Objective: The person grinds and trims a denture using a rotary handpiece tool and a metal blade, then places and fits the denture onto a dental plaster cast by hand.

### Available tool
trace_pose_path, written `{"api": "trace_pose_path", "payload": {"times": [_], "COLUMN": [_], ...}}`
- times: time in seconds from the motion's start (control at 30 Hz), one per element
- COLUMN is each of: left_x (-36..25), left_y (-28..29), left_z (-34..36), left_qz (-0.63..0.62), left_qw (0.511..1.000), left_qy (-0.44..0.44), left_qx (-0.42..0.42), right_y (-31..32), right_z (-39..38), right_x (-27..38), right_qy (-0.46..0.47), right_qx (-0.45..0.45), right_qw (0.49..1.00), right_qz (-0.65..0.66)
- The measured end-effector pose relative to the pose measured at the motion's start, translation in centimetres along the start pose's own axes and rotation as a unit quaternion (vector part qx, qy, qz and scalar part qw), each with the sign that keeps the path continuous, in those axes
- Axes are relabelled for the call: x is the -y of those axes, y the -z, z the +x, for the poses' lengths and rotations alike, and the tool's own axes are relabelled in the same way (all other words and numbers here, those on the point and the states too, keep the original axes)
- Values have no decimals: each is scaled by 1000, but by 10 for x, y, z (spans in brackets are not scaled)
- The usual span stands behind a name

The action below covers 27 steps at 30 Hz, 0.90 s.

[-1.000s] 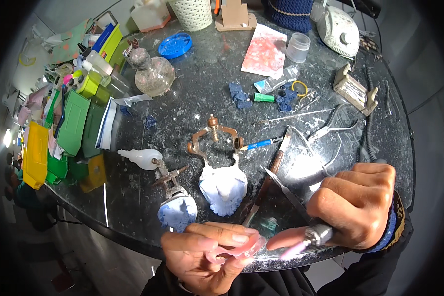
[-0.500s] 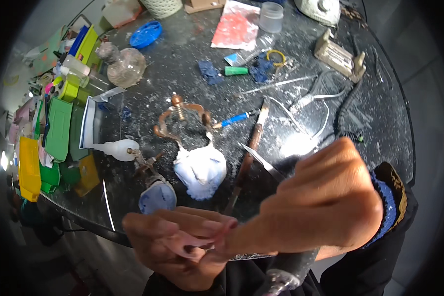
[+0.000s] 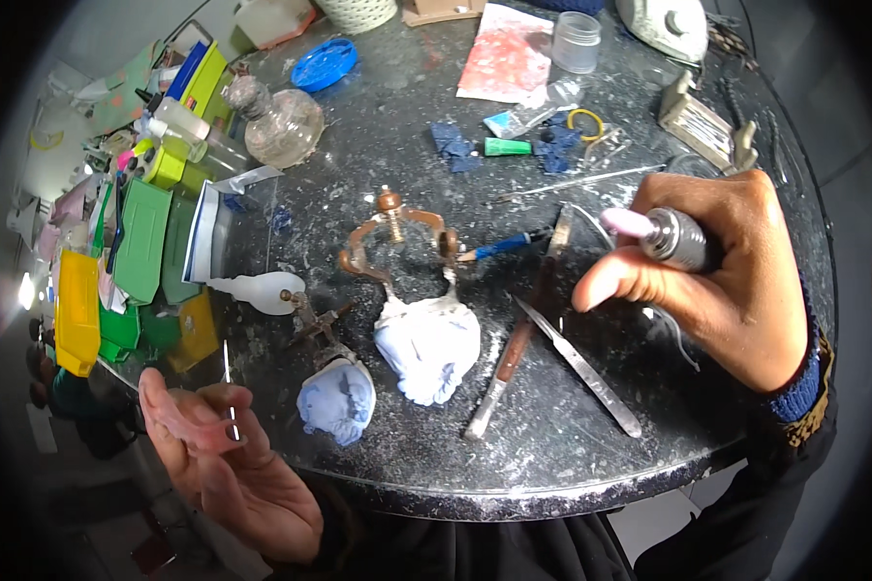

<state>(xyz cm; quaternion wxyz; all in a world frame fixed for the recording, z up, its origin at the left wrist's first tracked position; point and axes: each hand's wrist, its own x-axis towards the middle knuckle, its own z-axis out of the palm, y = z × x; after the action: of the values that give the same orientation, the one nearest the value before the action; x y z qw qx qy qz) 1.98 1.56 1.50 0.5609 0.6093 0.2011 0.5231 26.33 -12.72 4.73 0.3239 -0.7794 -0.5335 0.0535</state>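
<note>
No lettering, number or sign legible.
No characters can be made out on the grey handpiece (image 3: 684, 242), the metal knife (image 3: 594, 381), the blue pencil (image 3: 502, 246), the pink-stained sheet (image 3: 504, 53) or the green bin (image 3: 143, 242); any marks on the blue-ended packet (image 3: 519, 117) are too small to read.

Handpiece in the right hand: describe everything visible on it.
The handpiece has a dark grey, metal-looking barrel, its shiny front end carrying a rounded pale pink tip. The right hand is closed around the barrel and hides its rear. It appears raised above the dark tabletop, tip pointing left; nothing visibly touches the tip. Whether it's spinning, I can't tell.
</note>
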Motion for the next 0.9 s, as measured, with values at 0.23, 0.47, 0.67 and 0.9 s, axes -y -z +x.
{"api": "trace_pose_path", "payload": {"times": [0.23, 0.47, 0.67, 0.9], "left_x": [12, 27, 32, 30], "left_y": [34, 54, 92, 128], "left_z": [5, 15, 8, 7], "left_qz": [26, 188, 223, 173], "left_qw": [999, 972, 972, 976], "left_qy": [26, 5, -12, -37], "left_qx": [-37, -141, -73, 125], "right_y": [-5, -3, 19, 1], "right_z": [7, 1, 9, 18], "right_x": [-3, -16, -19, -20], "right_qy": [-105, -7, 169, 108], "right_qx": [-36, -84, -108, -169], "right_qw": [990, 976, 946, 957], "right_qz": [-89, -202, -253, -208]}}
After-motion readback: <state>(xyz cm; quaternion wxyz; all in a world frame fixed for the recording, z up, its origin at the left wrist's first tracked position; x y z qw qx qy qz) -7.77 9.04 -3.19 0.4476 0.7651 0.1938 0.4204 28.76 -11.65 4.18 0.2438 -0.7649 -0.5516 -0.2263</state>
